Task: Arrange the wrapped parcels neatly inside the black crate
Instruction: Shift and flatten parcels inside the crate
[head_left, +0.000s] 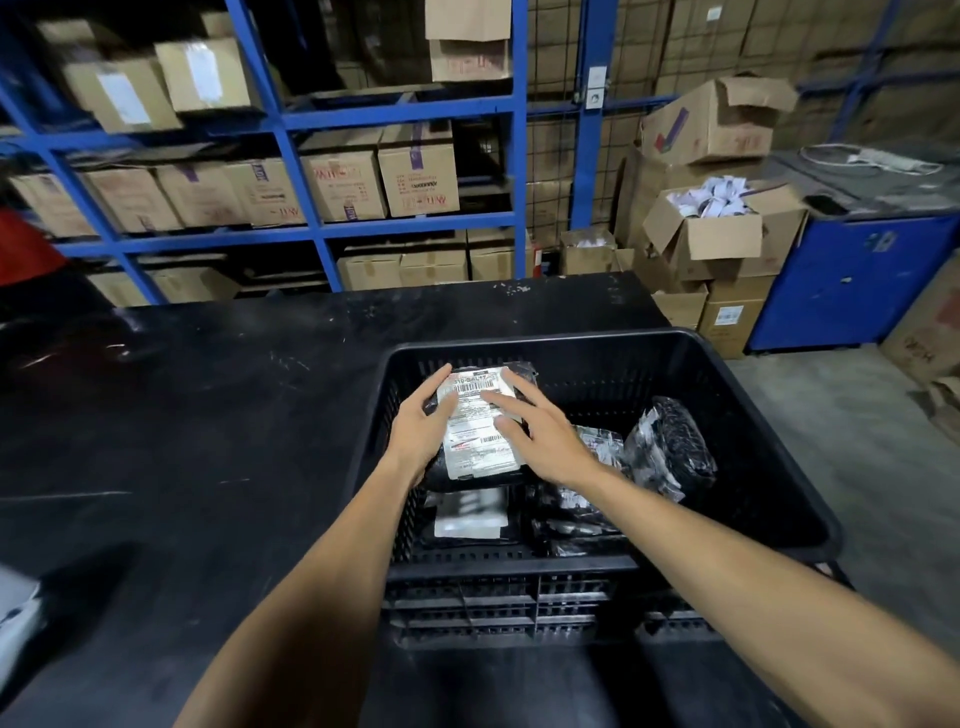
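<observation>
Both hands lie spread on the labelled parcel (480, 423) in the crate's (753, 457) far-left corner: left hand (421, 426) cupping its left edge, right hand (540, 436) flat on top; its long axis runs near-to-far.

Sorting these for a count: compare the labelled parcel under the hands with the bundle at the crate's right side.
The labelled parcel lies flat, label up; the bundle stands tilted on edge. The labelled parcel has the left hand and right hand on it; the bundle is untouched. Both are dark, plastic-wrapped, inside the black crate.
</observation>
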